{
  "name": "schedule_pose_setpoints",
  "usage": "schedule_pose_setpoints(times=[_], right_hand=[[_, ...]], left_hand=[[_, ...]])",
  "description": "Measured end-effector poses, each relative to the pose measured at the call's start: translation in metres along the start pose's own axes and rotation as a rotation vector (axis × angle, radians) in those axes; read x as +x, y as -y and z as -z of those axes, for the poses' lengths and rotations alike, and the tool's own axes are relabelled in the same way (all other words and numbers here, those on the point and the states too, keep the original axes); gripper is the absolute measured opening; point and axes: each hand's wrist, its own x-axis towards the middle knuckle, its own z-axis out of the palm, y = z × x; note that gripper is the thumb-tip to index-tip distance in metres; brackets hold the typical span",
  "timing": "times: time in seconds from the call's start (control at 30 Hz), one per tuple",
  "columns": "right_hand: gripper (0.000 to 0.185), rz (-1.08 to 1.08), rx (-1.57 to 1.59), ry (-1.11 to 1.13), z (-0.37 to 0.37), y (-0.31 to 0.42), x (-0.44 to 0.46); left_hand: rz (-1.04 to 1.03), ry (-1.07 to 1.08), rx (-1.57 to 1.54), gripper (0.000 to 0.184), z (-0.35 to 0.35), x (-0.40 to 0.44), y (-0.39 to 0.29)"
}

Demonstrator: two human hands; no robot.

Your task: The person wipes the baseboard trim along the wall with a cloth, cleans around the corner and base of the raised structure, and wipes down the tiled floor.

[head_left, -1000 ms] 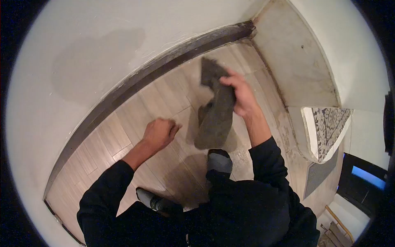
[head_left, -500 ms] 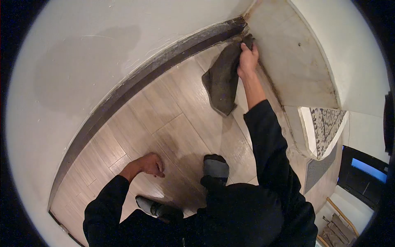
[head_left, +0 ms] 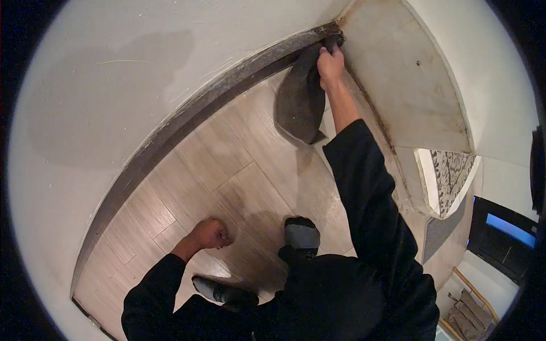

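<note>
My right hand (head_left: 331, 65) is stretched out to the far corner, its fingers closed on one end of a dark grey-brown cloth (head_left: 300, 102). The bunched end touches the corner where the baseboard (head_left: 227, 78) meets the stained side panel (head_left: 398, 74). Below my hand, the rest of the cloth hangs loosely towards the floor. My left hand (head_left: 210, 234) is curled into a fist above the wood-look floor (head_left: 239, 153), with nothing visible in it.
A white wall (head_left: 102, 102) with a shadow rises on the left. My socked feet (head_left: 301, 234) stand on the floor. To the right are a patterned panel (head_left: 453, 170), a grey mat (head_left: 446, 233), a dark appliance (head_left: 500, 238) and a wooden rack with brown cloth (head_left: 469, 315).
My right hand has moved up and slightly left with the cloth, deeper into the corner. The left hand has shifted slightly down, its fingers curled tighter.
</note>
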Motion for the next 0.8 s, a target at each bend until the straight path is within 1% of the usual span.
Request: schedule_pose_setpoints(times=[0.1, 0.2, 0.27, 0.33, 0.37, 0.43, 0.53, 0.63, 0.73, 0.8], right_hand=[[0.041, -0.031, -0.176, 0.007, -0.006, 0.016, -0.012], [0.036, -0.002, -0.148, 0.019, -0.018, 0.006, -0.035], [0.037, 0.080, -0.229, 0.104, -0.028, 0.024, -0.075], [0.049, 0.307, -0.419, 0.039, -0.053, -0.004, -0.112], [0.053, 0.280, -0.314, 0.210, -0.050, 0.011, -0.130], [0.052, 0.215, -0.230, 0.207, -0.056, 0.028, -0.150], [0.054, 0.299, -0.364, 0.009, -0.071, 0.013, -0.131], [0.054, 0.259, -0.357, -0.078, -0.066, 0.012, -0.105], [0.054, 0.143, -0.320, -0.075, -0.058, 0.013, -0.082], [0.049, 0.168, -0.355, -0.064, -0.060, 0.011, -0.089]], left_hand=[[-0.002, -0.020, 0.047, 0.033, -0.002, 0.001, 0.000], [-0.037, -0.023, 0.181, 0.036, -0.005, 0.003, 0.005], [-0.004, -0.006, 0.135, 0.037, -0.002, 0.001, 0.001], [0.012, 0.016, 0.096, 0.037, -0.001, 0.002, 0.001], [0.014, 0.028, 0.076, 0.037, -0.003, 0.003, 0.006], [0.024, 0.034, 0.066, 0.038, 0.000, 0.003, 0.002], [0.045, 0.025, 0.068, 0.037, -0.001, 0.000, -0.002], [0.037, -0.019, 0.055, 0.037, -0.004, 0.002, 0.000], [0.022, -0.066, 0.096, 0.036, -0.006, -0.001, -0.001], [-0.028, -0.078, 0.113, 0.036, -0.008, 0.000, 0.004]])
